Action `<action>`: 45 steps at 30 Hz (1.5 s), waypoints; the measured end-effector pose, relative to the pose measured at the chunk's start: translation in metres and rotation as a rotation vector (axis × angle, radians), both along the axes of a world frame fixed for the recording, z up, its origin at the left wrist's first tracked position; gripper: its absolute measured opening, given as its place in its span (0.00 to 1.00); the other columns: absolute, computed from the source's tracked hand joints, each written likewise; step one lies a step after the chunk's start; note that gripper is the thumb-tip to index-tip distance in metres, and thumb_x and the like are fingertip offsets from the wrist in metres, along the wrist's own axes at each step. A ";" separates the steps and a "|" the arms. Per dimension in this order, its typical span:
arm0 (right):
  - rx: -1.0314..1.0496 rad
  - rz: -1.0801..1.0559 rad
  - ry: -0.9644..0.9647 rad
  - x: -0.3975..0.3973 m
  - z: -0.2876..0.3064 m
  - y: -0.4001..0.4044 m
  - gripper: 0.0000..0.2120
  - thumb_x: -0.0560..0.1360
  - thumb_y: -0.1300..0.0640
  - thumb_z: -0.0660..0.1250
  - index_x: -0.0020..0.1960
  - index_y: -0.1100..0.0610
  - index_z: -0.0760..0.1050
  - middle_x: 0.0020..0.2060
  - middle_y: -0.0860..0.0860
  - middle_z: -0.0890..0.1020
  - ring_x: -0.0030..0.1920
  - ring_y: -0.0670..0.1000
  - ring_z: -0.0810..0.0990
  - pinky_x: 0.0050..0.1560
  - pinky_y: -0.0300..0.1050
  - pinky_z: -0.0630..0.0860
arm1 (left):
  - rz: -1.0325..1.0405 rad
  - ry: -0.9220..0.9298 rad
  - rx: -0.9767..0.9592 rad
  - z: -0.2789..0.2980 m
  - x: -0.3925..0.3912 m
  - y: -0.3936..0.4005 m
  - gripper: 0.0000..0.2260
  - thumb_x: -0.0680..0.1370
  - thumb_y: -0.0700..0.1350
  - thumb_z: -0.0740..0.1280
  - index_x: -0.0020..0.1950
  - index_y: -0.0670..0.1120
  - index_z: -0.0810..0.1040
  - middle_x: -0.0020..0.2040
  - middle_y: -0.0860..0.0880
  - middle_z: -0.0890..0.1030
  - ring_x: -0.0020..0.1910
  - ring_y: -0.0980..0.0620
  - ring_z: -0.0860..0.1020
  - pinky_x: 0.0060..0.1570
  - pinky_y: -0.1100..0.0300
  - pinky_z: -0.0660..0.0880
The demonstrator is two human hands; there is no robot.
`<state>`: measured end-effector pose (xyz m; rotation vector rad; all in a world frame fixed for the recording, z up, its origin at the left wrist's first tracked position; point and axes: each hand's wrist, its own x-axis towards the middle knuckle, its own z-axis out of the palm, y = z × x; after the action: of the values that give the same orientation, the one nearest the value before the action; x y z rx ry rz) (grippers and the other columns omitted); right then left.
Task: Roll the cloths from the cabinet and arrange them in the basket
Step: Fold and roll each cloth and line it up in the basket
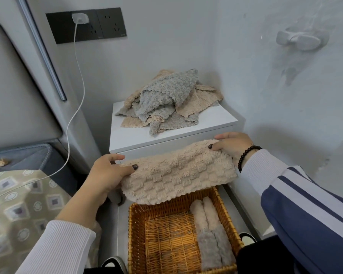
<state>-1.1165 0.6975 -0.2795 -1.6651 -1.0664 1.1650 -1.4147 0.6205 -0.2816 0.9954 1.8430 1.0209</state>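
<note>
A beige fluffy cloth, folded into a long band, hangs in the air above the wicker basket. My left hand grips its left end and my right hand grips its right end. Inside the basket, along the right side, lie rolled cloths: two beige rolls at the back and grey rolls in front. A loose pile of grey and beige cloths rests on top of the white cabinet behind.
A bed with a patterned cover is on the left, with a white charging cable running from a wall socket. A white hook sticks out of the right wall. Shoe tips show beside the basket.
</note>
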 end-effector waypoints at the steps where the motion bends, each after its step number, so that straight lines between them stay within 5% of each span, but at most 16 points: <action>1: 0.028 0.002 -0.026 0.000 0.001 -0.001 0.12 0.64 0.69 0.77 0.38 0.54 0.80 0.41 0.53 0.83 0.47 0.54 0.82 0.52 0.49 0.81 | 0.003 0.041 -0.002 -0.002 -0.002 0.000 0.17 0.73 0.41 0.76 0.59 0.48 0.77 0.45 0.47 0.80 0.37 0.47 0.80 0.32 0.57 0.78; 6: 0.203 0.035 -0.128 0.000 0.010 -0.005 0.08 0.72 0.65 0.68 0.38 0.53 0.81 0.31 0.46 0.78 0.30 0.45 0.73 0.23 0.31 0.68 | 0.024 -0.159 0.047 -0.002 -0.006 -0.002 0.03 0.77 0.41 0.71 0.49 0.44 0.83 0.36 0.46 0.82 0.28 0.53 0.77 0.24 0.63 0.74; 9: 0.209 0.126 -0.066 0.002 0.021 -0.005 0.15 0.72 0.70 0.59 0.39 0.56 0.81 0.28 0.46 0.78 0.25 0.44 0.71 0.25 0.36 0.69 | 0.002 -0.386 0.149 0.009 -0.008 -0.003 0.08 0.79 0.36 0.65 0.50 0.43 0.84 0.34 0.47 0.84 0.27 0.55 0.79 0.24 0.63 0.75; 12: 0.232 0.236 0.014 0.007 0.027 -0.011 0.17 0.72 0.74 0.59 0.42 0.59 0.82 0.40 0.53 0.84 0.33 0.43 0.81 0.34 0.37 0.80 | -0.060 -0.594 0.218 0.017 -0.013 -0.005 0.18 0.78 0.31 0.56 0.56 0.43 0.83 0.43 0.45 0.85 0.35 0.52 0.82 0.31 0.61 0.81; 15: 0.359 0.280 -0.077 0.013 0.029 -0.015 0.19 0.69 0.76 0.65 0.43 0.53 0.83 0.47 0.53 0.85 0.50 0.53 0.84 0.51 0.44 0.81 | -0.064 -0.552 0.300 0.020 -0.017 -0.007 0.22 0.76 0.28 0.54 0.58 0.45 0.82 0.45 0.48 0.85 0.36 0.54 0.80 0.31 0.64 0.79; 19: 0.380 0.319 -0.166 0.016 0.031 -0.017 0.22 0.69 0.75 0.67 0.45 0.48 0.83 0.57 0.66 0.79 0.62 0.70 0.71 0.65 0.58 0.70 | -0.038 -0.460 0.452 0.021 -0.015 -0.012 0.19 0.76 0.26 0.62 0.55 0.46 0.82 0.47 0.48 0.87 0.41 0.55 0.84 0.40 0.63 0.82; 21: 0.369 0.332 -0.159 0.015 0.032 -0.019 0.19 0.69 0.72 0.71 0.45 0.48 0.84 0.57 0.69 0.78 0.61 0.69 0.72 0.63 0.58 0.73 | -0.039 -0.409 0.503 0.021 -0.016 -0.013 0.18 0.75 0.26 0.64 0.54 0.46 0.83 0.46 0.49 0.87 0.39 0.57 0.84 0.39 0.66 0.81; 23: 0.383 0.265 -0.111 0.015 0.032 -0.018 0.12 0.69 0.68 0.74 0.44 0.51 0.84 0.47 0.60 0.85 0.51 0.61 0.82 0.50 0.43 0.81 | -0.037 -0.357 0.536 0.022 -0.017 -0.012 0.16 0.75 0.28 0.67 0.53 0.47 0.83 0.45 0.49 0.87 0.39 0.58 0.84 0.38 0.67 0.80; 25: 0.367 0.187 -0.050 0.016 0.033 -0.017 0.07 0.69 0.66 0.75 0.46 0.58 0.85 0.39 0.52 0.85 0.40 0.49 0.83 0.39 0.34 0.79 | -0.003 -0.301 0.562 0.021 -0.019 -0.010 0.14 0.74 0.31 0.70 0.52 0.48 0.84 0.46 0.49 0.87 0.43 0.56 0.84 0.44 0.65 0.81; 29: 0.258 0.156 -0.087 0.020 0.031 -0.015 0.10 0.65 0.67 0.78 0.45 0.60 0.84 0.40 0.53 0.84 0.40 0.48 0.82 0.42 0.38 0.81 | 0.036 -0.194 0.613 0.018 -0.016 -0.007 0.11 0.74 0.34 0.73 0.53 0.46 0.84 0.42 0.52 0.87 0.43 0.59 0.84 0.44 0.69 0.79; 33: 0.141 0.147 -0.358 0.022 0.029 -0.011 0.14 0.62 0.62 0.81 0.46 0.54 0.83 0.38 0.47 0.81 0.39 0.43 0.78 0.38 0.32 0.74 | 0.007 -0.196 0.595 0.019 -0.011 -0.002 0.15 0.75 0.28 0.67 0.52 0.45 0.84 0.42 0.53 0.87 0.43 0.60 0.83 0.42 0.71 0.77; 37: 0.101 0.109 -0.370 0.024 0.028 -0.008 0.13 0.61 0.61 0.81 0.44 0.58 0.83 0.39 0.51 0.83 0.45 0.49 0.81 0.51 0.44 0.80 | 0.042 -0.270 0.619 0.024 -0.008 -0.001 0.14 0.73 0.32 0.65 0.49 0.47 0.86 0.45 0.51 0.87 0.48 0.57 0.82 0.48 0.68 0.75; 41: 0.153 0.087 -0.097 0.024 0.032 -0.012 0.08 0.64 0.66 0.79 0.40 0.62 0.82 0.34 0.53 0.83 0.36 0.48 0.82 0.37 0.40 0.81 | 0.089 -0.477 0.672 0.029 0.001 -0.004 0.10 0.75 0.34 0.66 0.49 0.44 0.84 0.41 0.50 0.86 0.44 0.54 0.81 0.47 0.65 0.76; 45: 0.206 0.090 0.053 0.026 0.041 -0.015 0.05 0.69 0.63 0.74 0.36 0.57 0.80 0.36 0.52 0.81 0.36 0.48 0.79 0.38 0.41 0.77 | -0.018 -0.654 0.669 0.035 0.006 -0.004 0.13 0.74 0.43 0.67 0.56 0.42 0.82 0.42 0.50 0.85 0.45 0.52 0.82 0.50 0.59 0.79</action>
<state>-1.0909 0.6822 -0.2381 -1.4323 -1.1962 1.1095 -1.4092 0.6162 -0.2462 0.8794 0.9637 1.7587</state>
